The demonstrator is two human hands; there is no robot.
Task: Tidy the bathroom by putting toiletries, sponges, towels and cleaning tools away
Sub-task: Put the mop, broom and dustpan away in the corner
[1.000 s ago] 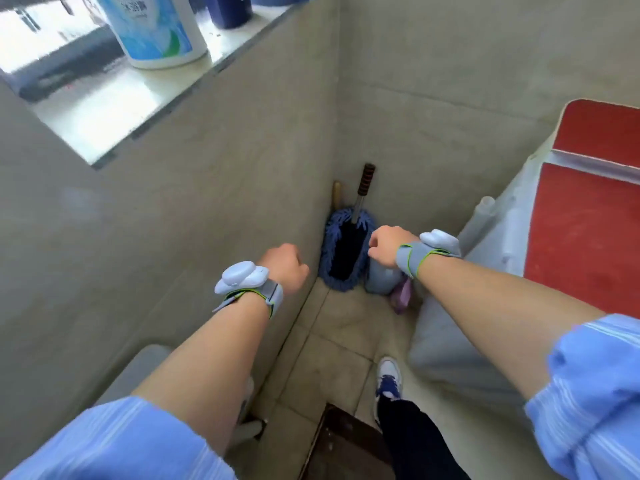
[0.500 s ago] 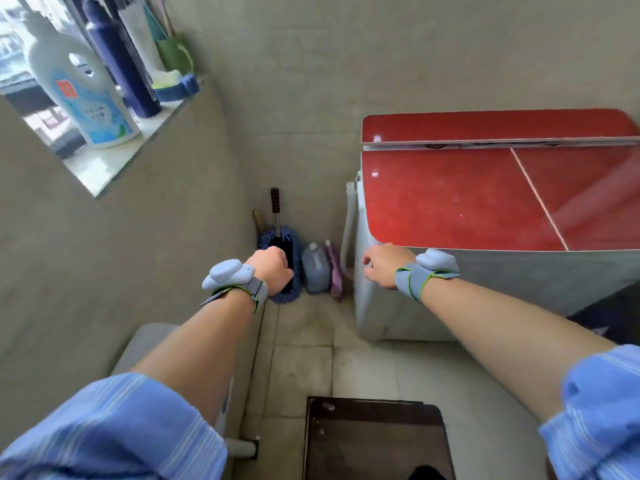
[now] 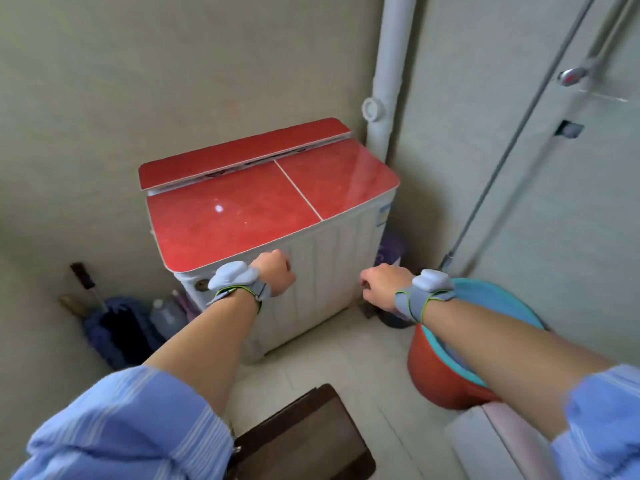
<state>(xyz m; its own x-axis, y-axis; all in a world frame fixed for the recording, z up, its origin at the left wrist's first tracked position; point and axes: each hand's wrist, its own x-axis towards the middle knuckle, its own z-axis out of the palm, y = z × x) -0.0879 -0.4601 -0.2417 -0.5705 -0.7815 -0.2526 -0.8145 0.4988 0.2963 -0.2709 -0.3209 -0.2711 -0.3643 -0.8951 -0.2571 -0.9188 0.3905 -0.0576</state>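
Cleaning tools stowed in the left corner: fluffy blue mop head with its dark-gripped handle leaning on the beige wall, translucent plastic jug just beside it, wedged against the white twin-tub washer with glossy red lids. Off to the right, orange bucket nested with a teal basin on the tiled floor, grey metal pole slanting up the wall behind. Left hand and right hand both curled into loose fists in front of the washer's ribbed side, grasping nothing, touching nothing. Step in hand, as a judgement: between items, scanning for the next thing to put away. Next move probably calls for uncurling one fist, choosing a target and stooping low toward the floor clutter
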